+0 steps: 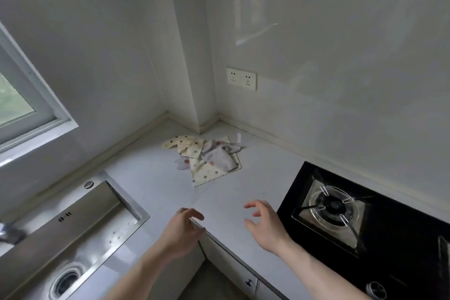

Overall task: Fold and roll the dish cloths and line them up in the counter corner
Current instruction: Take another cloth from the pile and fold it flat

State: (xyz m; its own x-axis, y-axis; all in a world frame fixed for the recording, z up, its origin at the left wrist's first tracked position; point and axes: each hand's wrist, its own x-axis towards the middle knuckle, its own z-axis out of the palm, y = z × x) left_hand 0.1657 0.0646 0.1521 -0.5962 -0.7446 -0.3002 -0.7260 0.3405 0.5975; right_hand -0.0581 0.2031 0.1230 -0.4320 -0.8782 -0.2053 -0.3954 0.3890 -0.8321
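Note:
A loose heap of dish cloths point(207, 157) lies on the white counter point(155, 178) near the inner wall corner. Cream cloths with coloured dots and grey ones overlap, crumpled and unfolded. My left hand point(181, 231) hovers at the counter's front edge, fingers loosely curled and holding nothing. My right hand point(264, 224) is over the counter to the right, fingers spread and relaxed, empty. Both hands are well short of the cloths.
A steel sink point(73, 234) is set into the counter on the left, with a tap end point(9, 234) at the far left. A black gas hob point(345, 224) sits on the right. A wall socket point(241, 78) is above the corner, a window point(22, 95) at left.

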